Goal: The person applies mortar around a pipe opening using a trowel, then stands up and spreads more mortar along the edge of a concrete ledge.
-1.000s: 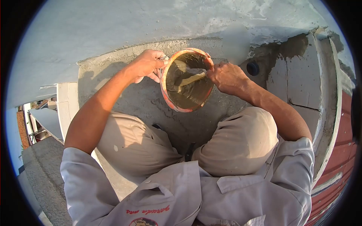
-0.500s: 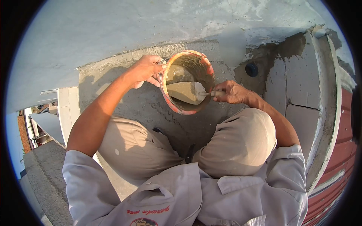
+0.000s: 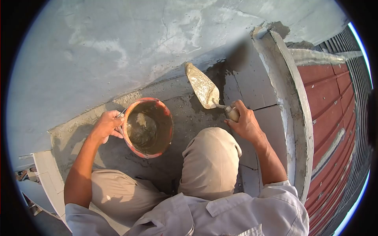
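Observation:
An orange-red bucket [image 3: 171, 125] with wet grey mortar [image 3: 142, 128] inside stands on the rough cement floor in front of my knees. My left hand [image 3: 107, 126] grips its left side, where the wire handle meets the rim. Out to the right, my right hand [image 3: 245, 122] is closed round the wooden handle of a trowel [image 3: 202, 87]. Wet mortar coats the trowel's blade, which points up and left toward the wall, apart from the bucket. Dark wet mortar shows behind the blade at the wall corner; the pipe opening seen earlier there is hidden.
A grey plastered wall [image 3: 118, 43] rises in front. Pale blocks [image 3: 256, 84] and a raised concrete edge [image 3: 293, 102] run along the right, with red roofing sheets [image 3: 328, 129] beyond. My bent knees [image 3: 210, 157] are close below the bucket.
My right hand has lifted the trowel out of the bucket and carried it rightward, toward the corner. The left hand still holds the bucket. The view has turned to the right.

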Motion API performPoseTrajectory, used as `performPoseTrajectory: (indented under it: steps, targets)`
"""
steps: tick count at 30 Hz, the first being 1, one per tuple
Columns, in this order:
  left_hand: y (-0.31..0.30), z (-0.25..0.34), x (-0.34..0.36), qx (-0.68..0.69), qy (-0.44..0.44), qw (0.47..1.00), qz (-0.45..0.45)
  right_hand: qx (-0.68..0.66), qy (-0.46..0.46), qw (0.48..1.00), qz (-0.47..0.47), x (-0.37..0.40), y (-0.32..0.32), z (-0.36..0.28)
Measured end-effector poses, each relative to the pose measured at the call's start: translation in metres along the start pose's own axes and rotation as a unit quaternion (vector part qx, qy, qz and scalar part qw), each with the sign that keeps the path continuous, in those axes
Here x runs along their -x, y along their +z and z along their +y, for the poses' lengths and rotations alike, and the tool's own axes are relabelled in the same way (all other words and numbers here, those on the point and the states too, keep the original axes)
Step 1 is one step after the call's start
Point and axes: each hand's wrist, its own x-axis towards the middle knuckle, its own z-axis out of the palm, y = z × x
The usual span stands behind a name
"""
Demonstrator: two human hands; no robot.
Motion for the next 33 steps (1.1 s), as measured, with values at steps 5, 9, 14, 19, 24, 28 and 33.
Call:
performPoseTrajectory:
  steps: [5, 9, 14, 19, 24, 28, 33]
  targets:
    - [0.0, 0.001, -0.001, 0.002, 0.007, 1.0, -0.006, 0.159, -0.048, 0.984, 0.062, 0.013, -0.097, -0.046]
    - [-0.003, 0.0, 0.0, -0.01, 0.009, 1.0, 0.001, 0.21, 0.034, 0.977, 0.02, -0.009, -0.157, -0.058]
    - [-0.008, -0.005, -0.002, -0.001, 0.019, 1.0, -0.009, 0.219, 0.112, 0.969, 0.028, -0.072, -0.192, -0.027]
    - [-0.005, -0.006, 0.001, -0.028, 0.021, 0.999, -0.001, 0.2, 0.131, 0.971, 0.023, -0.068, -0.195, -0.035]
    - [-0.006, -0.006, 0.001, -0.015, 0.018, 1.0, -0.007, 0.158, 0.139, 0.977, 0.032, -0.065, -0.201, -0.026]
    - [-0.005, -0.004, 0.005, -0.022, 0.023, 0.999, -0.005, 0.147, 0.093, 0.978, 0.115, -0.046, -0.184, -0.023]
    - [-0.006, -0.003, 0.003, -0.026, 0.019, 0.999, -0.004, 0.222, -0.017, 0.969, 0.102, -0.036, -0.183, -0.006]
